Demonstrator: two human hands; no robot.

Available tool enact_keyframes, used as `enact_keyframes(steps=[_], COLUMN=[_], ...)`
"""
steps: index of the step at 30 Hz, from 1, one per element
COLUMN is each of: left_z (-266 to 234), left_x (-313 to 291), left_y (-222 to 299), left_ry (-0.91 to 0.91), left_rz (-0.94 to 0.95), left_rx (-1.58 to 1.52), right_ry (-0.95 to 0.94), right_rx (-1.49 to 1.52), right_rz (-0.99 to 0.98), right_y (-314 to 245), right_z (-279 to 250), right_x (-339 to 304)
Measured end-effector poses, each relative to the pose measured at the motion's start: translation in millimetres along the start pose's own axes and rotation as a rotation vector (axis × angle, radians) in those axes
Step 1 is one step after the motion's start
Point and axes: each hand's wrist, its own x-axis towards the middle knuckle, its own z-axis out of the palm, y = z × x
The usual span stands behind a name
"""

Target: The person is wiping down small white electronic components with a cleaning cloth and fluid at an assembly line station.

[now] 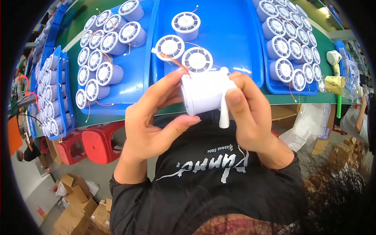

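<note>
At the frame's centre, the left hand (150, 117) loosely cups a white cylindrical housing (204, 92); the right hand (250, 111) pinches its lever-like end (224, 113). Steady support should keep the orange wire (175, 61) unstrained.

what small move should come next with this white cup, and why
Perhaps a slight twist of the white handle with the right hand, while the left hand steadies the white cup: the right hand already grips the handle's end, and the left hand is at the opposite end.
</note>
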Motion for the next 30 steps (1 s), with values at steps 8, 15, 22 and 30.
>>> enact_keyframes(steps=[8, 15, 22, 30], left_z=[2.0, 0.6, 5.8, 5.3], left_x=[3.1, 0.6, -2.6, 1.3], left_y=[1.2, 6.2, -0.8, -0.8], left_ry=[-0.002, -0.049, -0.024, -0.041], left_rz=[-0.078, -0.136, -0.055, 0.246], left_rx=[-0.086, -0.174, 0.044, 0.571], right_ry=[0.052, 0.006, 0.075, 0.055], right_rx=[-0.352, -0.512, -0.412, 0.641], right_rz=[-0.329, -0.469, -0.339, 0.472], right_y=[8.1, 4.5, 9.9, 2.1], right_z=[-3.5, -4.8, 0.7, -14.6], right_x=[0.3, -2.4, -11.7, 5.1])
